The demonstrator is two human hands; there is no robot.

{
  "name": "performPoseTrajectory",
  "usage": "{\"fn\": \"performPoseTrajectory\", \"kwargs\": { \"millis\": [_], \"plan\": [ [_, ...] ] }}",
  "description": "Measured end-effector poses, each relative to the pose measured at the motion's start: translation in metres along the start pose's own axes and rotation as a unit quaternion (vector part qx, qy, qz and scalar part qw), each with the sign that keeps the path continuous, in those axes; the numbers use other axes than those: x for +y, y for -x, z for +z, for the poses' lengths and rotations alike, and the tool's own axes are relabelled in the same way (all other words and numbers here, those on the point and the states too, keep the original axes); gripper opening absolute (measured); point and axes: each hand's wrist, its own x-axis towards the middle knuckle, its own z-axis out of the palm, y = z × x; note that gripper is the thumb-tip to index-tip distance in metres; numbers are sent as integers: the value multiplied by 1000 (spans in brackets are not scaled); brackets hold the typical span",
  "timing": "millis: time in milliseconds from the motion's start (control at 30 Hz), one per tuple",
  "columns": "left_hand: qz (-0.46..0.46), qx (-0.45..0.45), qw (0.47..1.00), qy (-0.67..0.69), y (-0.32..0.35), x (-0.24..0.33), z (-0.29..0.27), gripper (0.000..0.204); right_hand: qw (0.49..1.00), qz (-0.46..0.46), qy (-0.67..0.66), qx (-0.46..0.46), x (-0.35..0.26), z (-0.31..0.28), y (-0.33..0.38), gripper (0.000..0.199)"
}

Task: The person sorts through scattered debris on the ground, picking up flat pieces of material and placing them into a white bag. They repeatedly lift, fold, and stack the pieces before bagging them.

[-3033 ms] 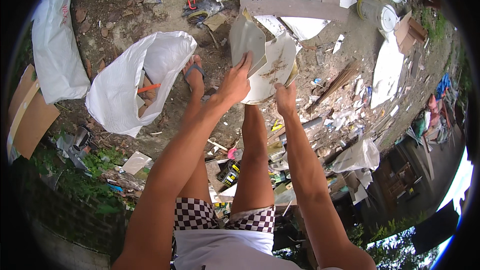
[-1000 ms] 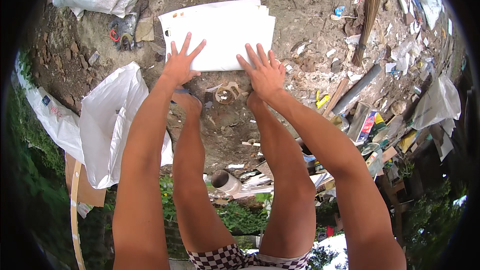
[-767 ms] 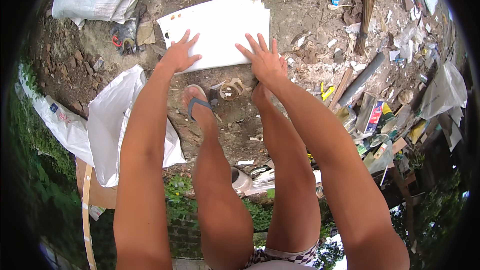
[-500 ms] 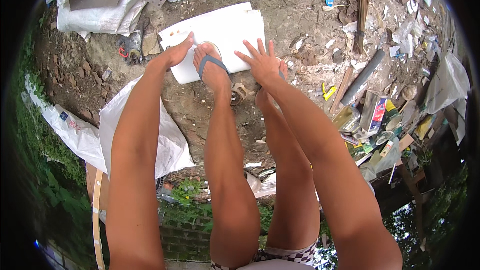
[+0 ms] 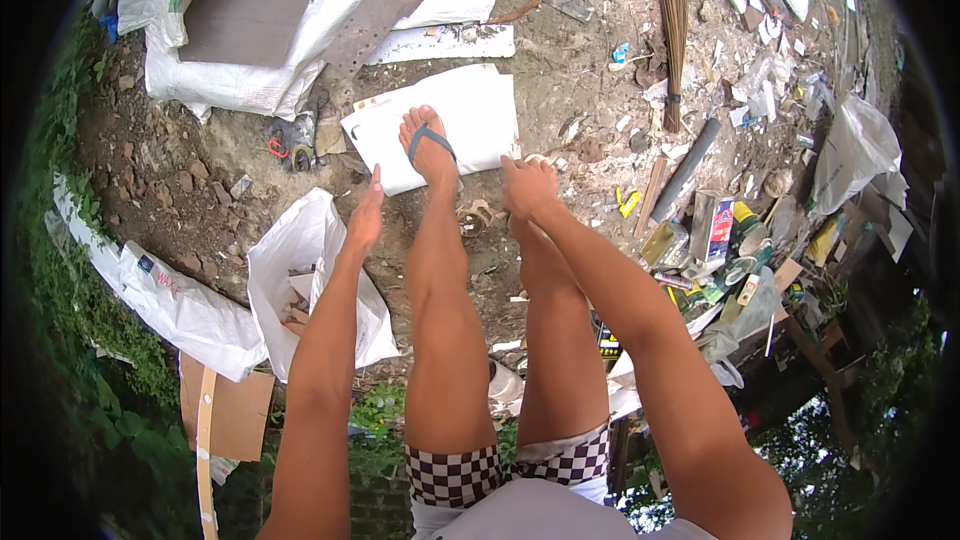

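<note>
White flat sheets [image 5: 485, 110], apparently stacked or folded, lie on the dirt. My left foot, in a flip-flop [image 5: 433, 147] with a grey-blue strap, stands on them. Just off their lower left corner is my left hand [image 5: 367, 217], fingers stretched out and close together, holding nothing visible. My right hand [image 5: 530, 187] is at their lower right corner with the fingers curled in; whatever is under the fingers is hidden. Behind that hand and forearm my right foot is mostly covered. Between my feet lies a small round brownish thing [image 5: 475, 218].
An open white sack [image 5: 275, 260] with scraps inside stands left. White sacking and a brown board [image 5: 255, 15] lie at the far left. A stick broom [image 5: 674, 40], a dark grey tube [image 5: 687, 170] and piled cans and boxes [image 5: 712, 225] are on the right.
My hands have come off the sheets' upper face and drawn back to their near edge. The right fingers, spread before, are now curled. The view has shifted, showing more of the far ground.
</note>
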Motion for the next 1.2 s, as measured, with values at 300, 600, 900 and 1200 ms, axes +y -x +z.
{"fn": "performPoseTrajectory", "kwargs": {
  "millis": [300,600,900,1200],
  "plan": [
    [-99,-5,990,102,197,69,-54,66,937,162,-293,98,51,-36,230,43],
    [-101,116,938,309,220,89,-79,76,774,293,-557,66,61,-85,530,25],
    [-2,129,935,331,266,188,-115,80,716,492,-495,24,77,-36,729,22],
    [-136,199,914,327,339,113,-127,86,748,360,-556,39,60,-77,640,29]
  ]
}}
